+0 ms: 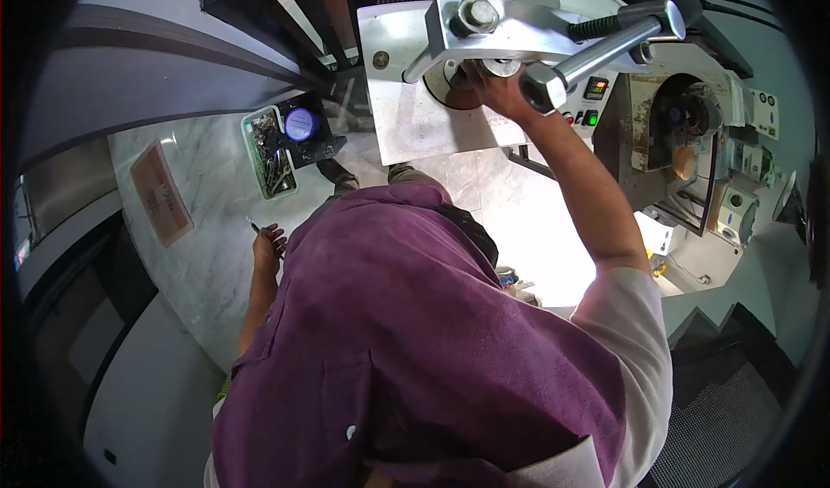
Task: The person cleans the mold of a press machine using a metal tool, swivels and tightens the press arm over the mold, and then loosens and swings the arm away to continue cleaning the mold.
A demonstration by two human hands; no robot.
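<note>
"Nearest my camera is a purple garment (415,289), filling the lower middle of my feed. What do you get beyond it?"

"The white machine (398,108), its flat top pale with a few marks. It stands ahead of the wearer."

"And over that?"

"A bright metal crossbar (527,34), bolted near its left end, long axis running left to right above the plate. At its right end a shiny rod (618,49) slants, its hexagonal head pointing down and left on my screen."

"Where's the right hand (501,90)?"

"Beneath the crossbar, at a round opening (443,90) in the machine top. Its fingertips are hidden, so I can't tell whether they're apart or together."

"The left hand (270,242)?"

"Low on the wearer's left, well apart from the machine, near a tray (254,168) of metal pieces. Its fingers are curled in on a slim tool (254,226), dark-bodied and pale-tipped. It's tiny from here, possibly a pen; the long axis slants, tip up and left, away from the hand."
</note>
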